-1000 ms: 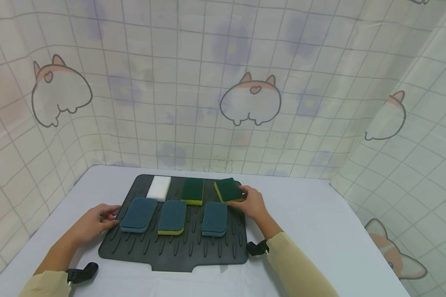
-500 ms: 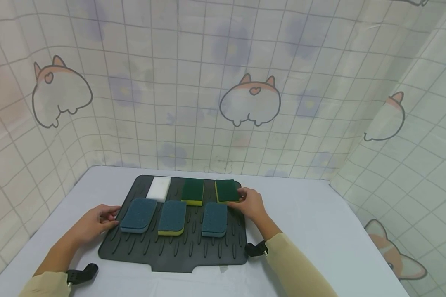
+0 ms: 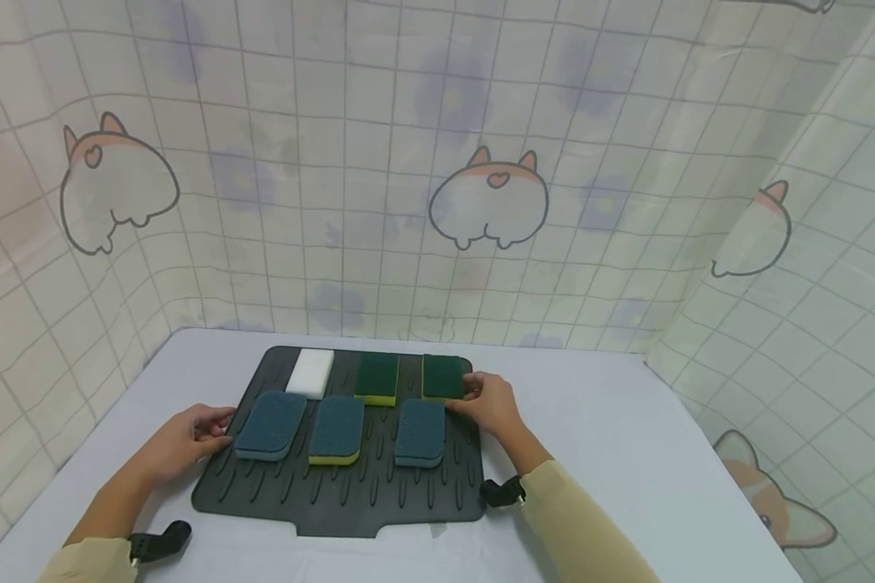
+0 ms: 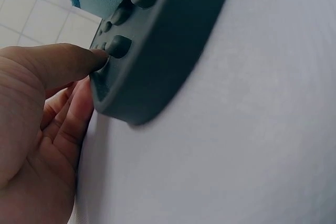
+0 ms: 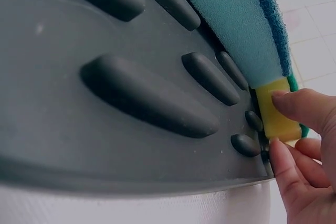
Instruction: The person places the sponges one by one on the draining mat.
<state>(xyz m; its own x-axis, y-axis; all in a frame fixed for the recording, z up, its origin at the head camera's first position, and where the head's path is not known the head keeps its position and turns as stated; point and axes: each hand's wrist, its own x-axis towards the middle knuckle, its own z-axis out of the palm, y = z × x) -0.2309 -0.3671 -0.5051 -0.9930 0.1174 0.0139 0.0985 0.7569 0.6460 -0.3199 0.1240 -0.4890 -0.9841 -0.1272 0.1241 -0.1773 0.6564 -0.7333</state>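
A dark grey ridged rubber mat lies on the table. My left hand holds the mat's left edge; in the left wrist view the thumb lies on top and the fingers are at the outer side. At the mat's back right corner my right hand grips a green-and-yellow sponge, its thumb on the yellow side. Left of that sponge, in the back row, are another green-and-yellow sponge and a white sponge.
Three blue-topped sponges form the front row: the left one, the middle one with a yellow base, and the right one. A white cloth covers the table. Behind it hangs a checked curtain with cartoon animals.
The back right sponge has turned from a slant to straight, in line with the others, and shifted slightly with my right hand. My left hand stays at the mat's edge.
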